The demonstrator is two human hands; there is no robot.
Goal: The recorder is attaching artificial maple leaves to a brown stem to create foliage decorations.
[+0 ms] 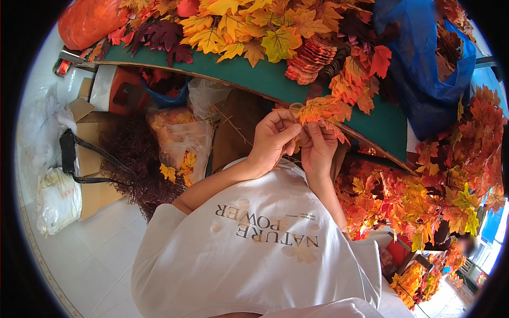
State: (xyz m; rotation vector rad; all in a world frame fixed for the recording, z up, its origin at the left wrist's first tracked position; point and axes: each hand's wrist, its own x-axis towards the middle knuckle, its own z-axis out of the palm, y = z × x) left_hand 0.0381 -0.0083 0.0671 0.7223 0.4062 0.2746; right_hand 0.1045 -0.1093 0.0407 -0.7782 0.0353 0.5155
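Note:
At the near edge of the green table (225,73), my two hands meet around a small bunch of orange artificial maple leaves (319,108). My left hand (271,142) is closed, thumb against fingers, at the left end of the bunch by the stems. Directly beside it, my right hand (319,148) pinches the lower part of the same bunch from below. The stem ends between the fingertips are too small to make out. Just beyond my hands lie a fanned stack of red-orange leaves (313,59) and another of orange leaves (349,80).
Yellow leaves (225,29) and dark purple leaves (165,36) cover the table's far side. A blue plastic bag (416,69) hangs at the right above heaped red leaves (461,153). Left of me are dark brown twigs (135,164), a cardboard box (91,153) and a clear bag (177,135).

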